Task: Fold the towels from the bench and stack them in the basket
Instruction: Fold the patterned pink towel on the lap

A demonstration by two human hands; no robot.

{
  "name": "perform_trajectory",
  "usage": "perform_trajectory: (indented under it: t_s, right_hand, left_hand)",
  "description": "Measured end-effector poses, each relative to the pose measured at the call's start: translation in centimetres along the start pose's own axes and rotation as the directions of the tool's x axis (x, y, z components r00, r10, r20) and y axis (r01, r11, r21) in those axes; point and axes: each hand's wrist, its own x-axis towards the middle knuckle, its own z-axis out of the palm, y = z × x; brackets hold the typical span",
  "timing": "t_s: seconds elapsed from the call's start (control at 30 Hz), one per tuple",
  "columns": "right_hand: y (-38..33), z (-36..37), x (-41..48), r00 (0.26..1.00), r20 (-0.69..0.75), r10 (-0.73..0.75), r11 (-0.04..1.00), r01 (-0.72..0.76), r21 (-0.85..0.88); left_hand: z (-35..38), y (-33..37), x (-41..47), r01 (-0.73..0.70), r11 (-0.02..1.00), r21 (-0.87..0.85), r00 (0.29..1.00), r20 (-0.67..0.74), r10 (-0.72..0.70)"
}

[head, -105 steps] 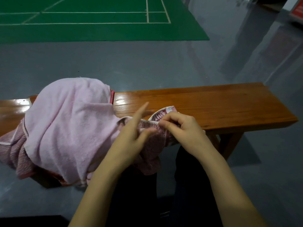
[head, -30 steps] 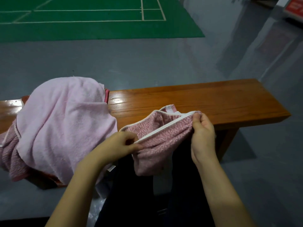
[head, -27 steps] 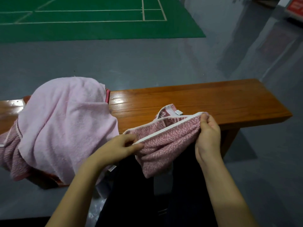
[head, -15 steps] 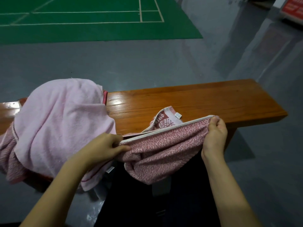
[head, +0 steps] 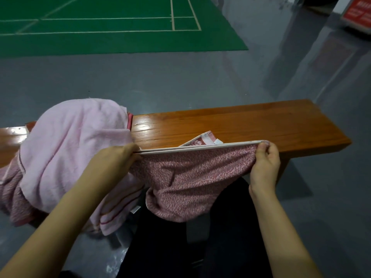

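Grey floor [head: 180, 81] all round the bench, green court mat [head: 112, 25] well beyond it, white lines on it. Red sign [head: 359, 13] far past the bench's right end, text unreadable.

Bench [head: 251, 125]: long, glossy orange-brown wood, runs left to right, glare patch near its middle.

Pink towel [head: 70, 149]: pale pink terry, heaped over the bench's left part, draped down the near side; thin dark-red stripes near its hanging hem. A darker mottled pink cloth [head: 12, 189] pokes out under it at the bench's left, near edge. Whether a basket sits under the heap cannot be told.

Red towel [head: 186, 177]: red-pink with fine white flecks, white bound edge, held just in front of the bench's near edge. Top edge pulled taut and nearly straight between both hands, two layers showing together. Body sags below in a loose pouch over dark trousers [head: 180, 247]. One corner flips up onto the bench top, showing a red leaf-like print, pale band and small white tag.

Left hand [head: 114, 159]: fingers curled, pinching the towel's left end of the white edge, touching the pink towel.

Right hand [head: 265, 163]: thumb and fingers pinching the right end, gathered fabric bunched in the grip, at the bench's near edge.
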Motion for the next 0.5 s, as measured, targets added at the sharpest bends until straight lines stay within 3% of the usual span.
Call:
perform_trajectory:
  t_s: [0.23,0.33,0.43,0.5]
  right_hand:
    - [-1.8,0.0,0.4,1.000,0.008,-0.015,0.998,0.014,0.068]
    - [-3.0,0.1,0.9,0.999,0.013,-0.029,0.997,0.028,0.077]
    - [-4.4,0.4,1.5,0.999,0.027,-0.031,0.996,0.029,0.088]
    - [-5.6,0.9,1.8,0.997,0.050,-0.056,0.994,0.051,0.097]
  left_hand:
    - [-2.1,1.0,1.3,-0.009,0.998,-0.067,0.988,-0.153,-0.001]
    - [-3.1,1.0,2.4,-0.011,1.000,0.022,0.968,-0.252,0.016]
    - [-4.4,1.1,3.4,0.017,0.995,-0.096,0.983,-0.180,-0.034]
    - [-5.3,1.3,3.8,0.125,0.966,-0.227,0.982,-0.111,-0.154]
